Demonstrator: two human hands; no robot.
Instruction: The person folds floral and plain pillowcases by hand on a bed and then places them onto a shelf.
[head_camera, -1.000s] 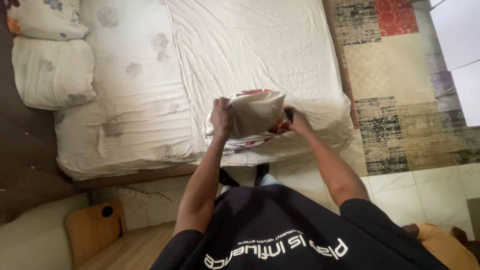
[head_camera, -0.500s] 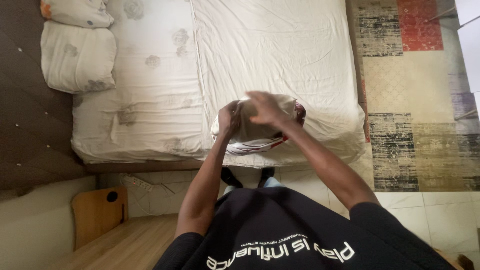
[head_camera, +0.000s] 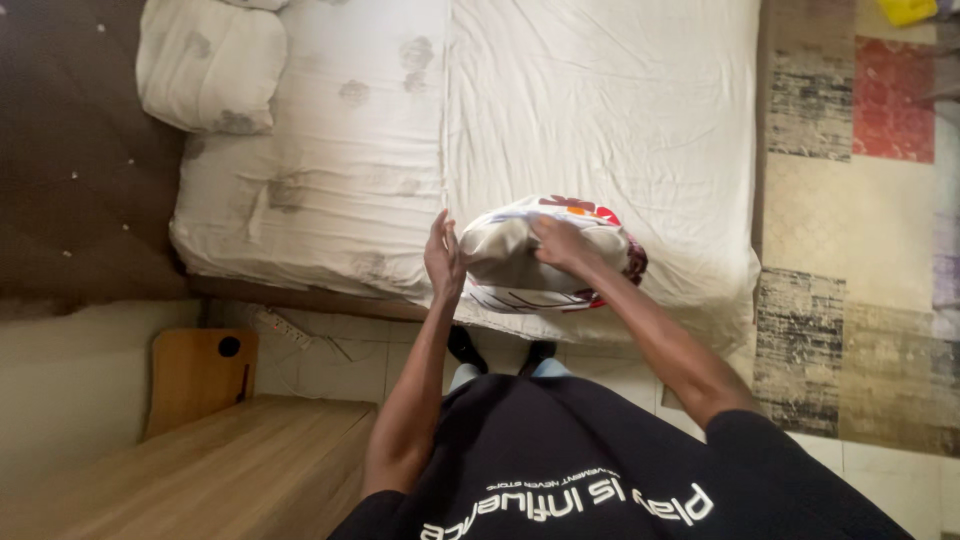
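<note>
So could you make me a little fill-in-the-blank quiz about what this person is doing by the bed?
1. Both hands are on a bundle of white printed ____ above the bed.
2. The right hand lies on ____ of the bundle.
3. The left hand presses its ____ side.
4. A pillow lies near the bed's ____ end.

Missing words: cloth; top; left; left

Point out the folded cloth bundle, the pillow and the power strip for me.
folded cloth bundle (head_camera: 520, 265): head view, pale middle of its top face.
pillow (head_camera: 210, 65): head view, centre of the cover.
power strip (head_camera: 283, 327): head view, middle of the white bar.
</note>
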